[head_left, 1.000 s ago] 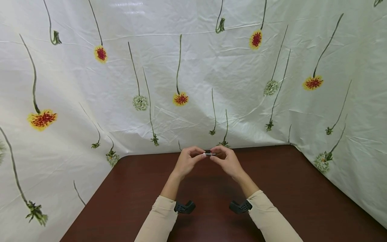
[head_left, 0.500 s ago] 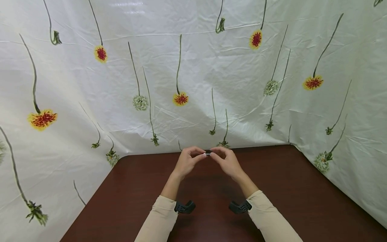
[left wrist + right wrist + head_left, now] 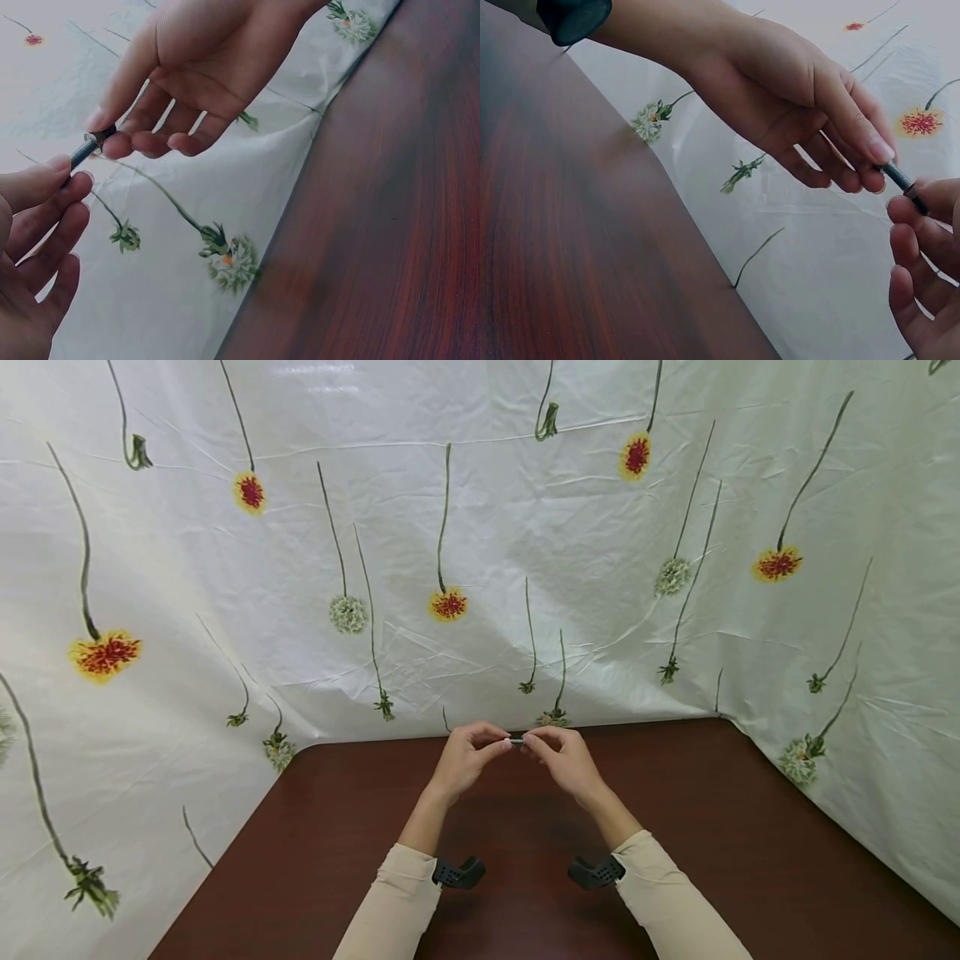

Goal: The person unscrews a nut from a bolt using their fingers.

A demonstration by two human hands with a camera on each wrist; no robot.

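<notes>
The small grey, threaded metal bolt (image 3: 80, 155) has its long axis crosswise, the left grip (image 3: 462, 764) pinching its left end, the right grip (image 3: 567, 764) its dark right end.

Threaded bolt (image 3: 82, 154), its lower end pinched by the left hand (image 3: 34, 274), its dark upper end by the right hand (image 3: 204, 64); behind it, floral cloth (image 3: 150, 307); to its right, the bench (image 3: 375, 202).

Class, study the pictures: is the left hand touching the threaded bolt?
Touching: the right wrist view shows the left hand pinching one end of the threaded bolt, with no gap.
</notes>
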